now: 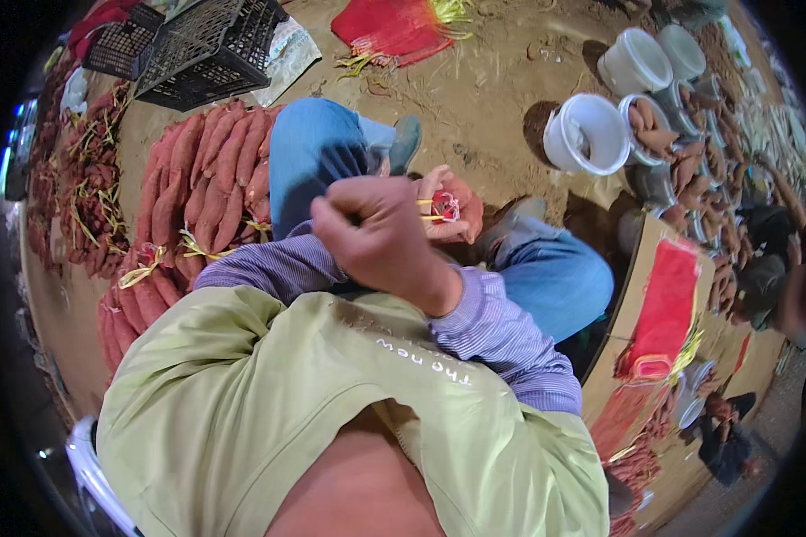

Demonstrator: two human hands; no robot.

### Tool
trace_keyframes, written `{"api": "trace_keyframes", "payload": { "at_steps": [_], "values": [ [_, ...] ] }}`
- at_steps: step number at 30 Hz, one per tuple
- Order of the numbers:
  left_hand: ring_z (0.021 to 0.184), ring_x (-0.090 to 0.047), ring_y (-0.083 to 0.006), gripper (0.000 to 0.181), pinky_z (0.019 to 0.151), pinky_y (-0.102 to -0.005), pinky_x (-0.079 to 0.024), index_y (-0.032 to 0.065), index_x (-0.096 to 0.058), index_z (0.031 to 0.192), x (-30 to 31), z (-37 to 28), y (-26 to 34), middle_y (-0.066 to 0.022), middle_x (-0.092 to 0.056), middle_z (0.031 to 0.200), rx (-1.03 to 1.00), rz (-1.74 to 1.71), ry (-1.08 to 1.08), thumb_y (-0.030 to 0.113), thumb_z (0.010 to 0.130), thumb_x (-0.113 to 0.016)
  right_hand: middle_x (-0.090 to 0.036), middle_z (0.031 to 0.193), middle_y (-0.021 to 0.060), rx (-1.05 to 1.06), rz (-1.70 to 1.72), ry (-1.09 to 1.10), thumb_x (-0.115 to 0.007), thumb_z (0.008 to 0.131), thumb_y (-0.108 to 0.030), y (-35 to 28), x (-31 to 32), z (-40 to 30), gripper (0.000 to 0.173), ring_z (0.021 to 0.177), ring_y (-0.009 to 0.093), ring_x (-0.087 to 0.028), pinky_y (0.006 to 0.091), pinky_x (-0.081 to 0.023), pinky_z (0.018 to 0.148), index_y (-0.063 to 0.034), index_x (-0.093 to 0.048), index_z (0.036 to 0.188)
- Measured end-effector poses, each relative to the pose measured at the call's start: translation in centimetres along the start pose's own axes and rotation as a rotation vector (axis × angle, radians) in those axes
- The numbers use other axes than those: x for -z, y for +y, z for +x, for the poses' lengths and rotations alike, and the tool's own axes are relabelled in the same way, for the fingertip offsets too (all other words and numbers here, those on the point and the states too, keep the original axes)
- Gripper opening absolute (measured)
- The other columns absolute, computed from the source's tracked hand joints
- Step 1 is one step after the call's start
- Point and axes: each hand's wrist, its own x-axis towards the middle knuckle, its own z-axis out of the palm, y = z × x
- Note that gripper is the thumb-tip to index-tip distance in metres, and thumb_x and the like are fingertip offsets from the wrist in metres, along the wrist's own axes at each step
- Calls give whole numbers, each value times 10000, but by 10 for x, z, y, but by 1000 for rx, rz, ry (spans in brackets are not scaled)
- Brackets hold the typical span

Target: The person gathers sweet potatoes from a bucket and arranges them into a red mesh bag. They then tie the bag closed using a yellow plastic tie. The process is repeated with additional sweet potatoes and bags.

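Observation:
My right hand [379, 231] is closed in a fist, its forearm crossing in front of my chest. Two strands of yellow drawstring [432, 217] run from behind that fist to the gathered mouth of a red mesh bag [447, 205]. Fingers of my left hand [436, 180] are wrapped around the bag's neck; its wrist and palm are hidden behind my right hand. Below the neck, reddish contents of the bag show partly. Filled mesh bags of sweet potatoes [208, 174] lie beside my left knee, some tied with yellow string [141, 270].
Black plastic crates [208, 54] stand at the upper left. Red mesh bags [396, 30] lie on the dirt floor ahead. White buckets [588, 134] and loose sweet potatoes are at the right. A cardboard surface [621, 315] holds more red bags [665, 295]. Other people sit at the far right.

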Motion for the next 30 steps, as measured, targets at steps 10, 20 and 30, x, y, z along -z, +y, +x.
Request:
{"api": "trace_keyframes", "payload": {
  "at_steps": [10, 20, 30],
  "values": [
    [877, -570, -327, 312, 803, -391, -453, 19, -444, 1157, 7, -4, -43, -175, -567, 946, 30, 289, 326, 281, 994, -400, -556, 590, 142, 110, -197, 127, -626, 715, -91, 21, -53, -40, 139, 548, 331, -567, 423, -437, 506, -41, -537, 620],
    [1154, -520, -358, 471, 985, -393, -394, -10, -452, 1264, 1, -8, -28, -230, -538, 1234, 160, 370, 221, 350, 1001, -299, -604, 622, 156, 103, -385, 17, -595, 759, -201, 13, -38, -31, 229, 580, 345, -602, 465, -464, 534, -50, -576, 589],
    [1095, -508, -212, 473, 978, -302, -368, -9, -477, 1239, 11, 2, -36, -152, -543, 1168, 150, 265, 105, 364, 1009, -298, -586, 608, 180, 161, -386, 324, -605, 750, -193, 0, -8, -22, 209, 576, 367, -597, 458, -472, 536, -39, -595, 609]
  ]
}}
